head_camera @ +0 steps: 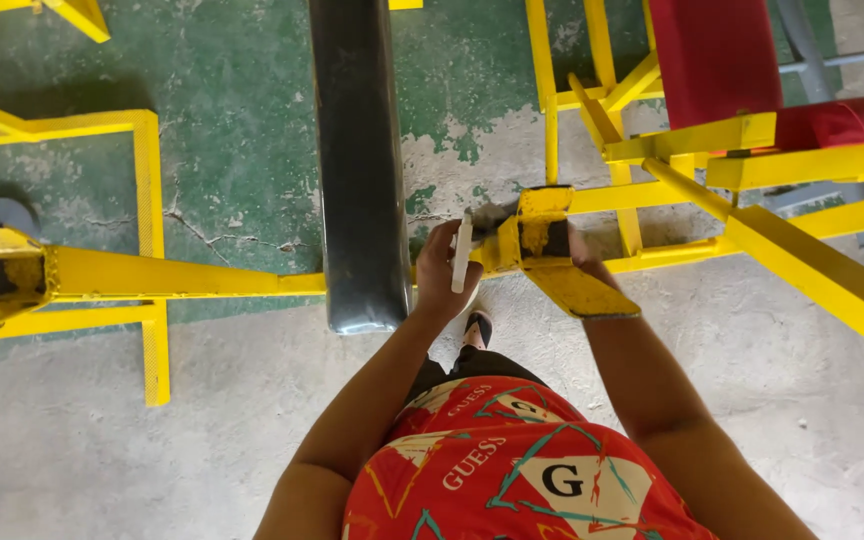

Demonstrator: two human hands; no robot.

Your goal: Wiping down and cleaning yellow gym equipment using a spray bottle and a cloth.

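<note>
— What's on the far left?

— A yellow steel frame point(102, 272) on the cracked green and grey floor point(232, 130), its bar running toward the middle. Next comes a long black padded bench point(357, 150), its near end just left of the hands.

— And the hands?

— The left hand point(444, 272) is clenched around a slim white stick, maybe a marker point(462, 255), held upright beside the yellow bracket point(537, 240). The right hand point(582, 262) rests against that bracket's right side, mostly hidden behind a sloping yellow plate; whether it grips, I cannot tell.

— Further right?

— Yellow tubing carrying red pads point(717, 60).
</note>
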